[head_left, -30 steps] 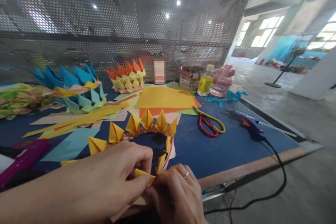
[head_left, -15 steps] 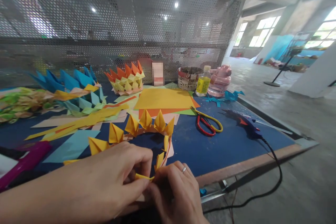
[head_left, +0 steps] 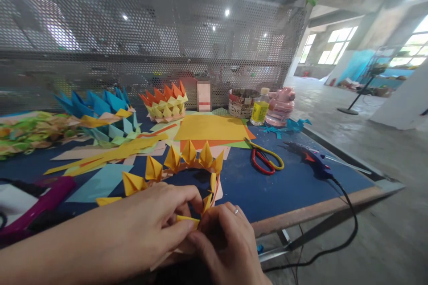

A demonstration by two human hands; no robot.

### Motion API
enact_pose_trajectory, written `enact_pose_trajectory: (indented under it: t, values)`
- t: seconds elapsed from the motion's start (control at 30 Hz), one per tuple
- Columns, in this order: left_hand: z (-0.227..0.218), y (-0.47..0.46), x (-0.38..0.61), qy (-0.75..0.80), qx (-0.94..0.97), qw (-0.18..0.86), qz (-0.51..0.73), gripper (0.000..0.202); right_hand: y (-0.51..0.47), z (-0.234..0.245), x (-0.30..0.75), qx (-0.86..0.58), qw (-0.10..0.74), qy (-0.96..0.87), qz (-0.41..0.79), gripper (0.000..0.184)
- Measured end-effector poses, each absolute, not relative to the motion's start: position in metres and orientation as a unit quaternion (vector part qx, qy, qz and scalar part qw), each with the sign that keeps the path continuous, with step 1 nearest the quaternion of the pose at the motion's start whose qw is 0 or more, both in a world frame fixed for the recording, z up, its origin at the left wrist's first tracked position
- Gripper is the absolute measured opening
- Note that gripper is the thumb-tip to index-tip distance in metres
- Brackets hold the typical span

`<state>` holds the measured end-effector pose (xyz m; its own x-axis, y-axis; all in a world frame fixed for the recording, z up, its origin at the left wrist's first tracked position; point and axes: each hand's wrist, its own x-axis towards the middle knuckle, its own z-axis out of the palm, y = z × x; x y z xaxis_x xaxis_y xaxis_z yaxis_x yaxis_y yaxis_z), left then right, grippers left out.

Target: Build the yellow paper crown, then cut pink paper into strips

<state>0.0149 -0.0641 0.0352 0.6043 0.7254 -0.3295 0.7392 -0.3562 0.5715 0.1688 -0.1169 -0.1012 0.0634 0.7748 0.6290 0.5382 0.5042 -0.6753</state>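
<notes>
A ring-shaped paper crown (head_left: 173,159) with several folded yellow points along a peach band lies at the front of the blue table. My left hand (head_left: 160,222) pinches a folded yellow paper piece (head_left: 187,220) at the crown's near side. Beside it, my right hand (head_left: 230,236), wearing a ring, is closed around the band at the same spot, its fingertips almost meeting those of the left. The fingers hide most of the piece and the near part of the band.
Yellow-and-red scissors (head_left: 264,156) and a glue gun (head_left: 310,158) with a trailing cord lie to the right. Behind are paper sheets (head_left: 214,128), an orange-yellow crown (head_left: 165,102), a glue bottle (head_left: 260,109) and a basket (head_left: 242,102). Blue paper crowns (head_left: 100,102) stand left.
The view has shifted slightly, so things sit a little further right and lower. Both hands stay closed at the crown's near side, with only small finger movements.
</notes>
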Motion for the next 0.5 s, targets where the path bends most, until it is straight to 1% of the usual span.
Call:
enact_pose_trajectory:
  t: [0.2, 0.3, 0.4, 0.43, 0.5]
  values:
    - [0.030, -0.065, 0.012, 0.439, 0.820, 0.368, -0.007, 0.019, -0.119, -0.092, 0.167, -0.495, 0.530, -0.686, 0.067, 0.020]
    - [0.026, -0.065, 0.009, 0.427, 0.821, 0.379, 0.020, 0.031, -0.118, -0.091, 0.165, -0.499, 0.528, -0.685, 0.056, 0.021]
    - [0.024, -0.066, 0.006, 0.428, 0.817, 0.386, 0.017, 0.040, -0.117, -0.095, 0.165, -0.496, 0.528, -0.687, 0.055, 0.021]
    - [0.024, -0.066, 0.004, 0.428, 0.818, 0.384, 0.021, 0.042, -0.118, -0.096, 0.165, -0.490, 0.528, -0.691, 0.056, 0.020]
    - [0.025, -0.065, 0.001, 0.437, 0.826, 0.349, 0.067, 0.044, -0.120, -0.099, 0.167, -0.484, 0.523, -0.699, 0.063, 0.015]
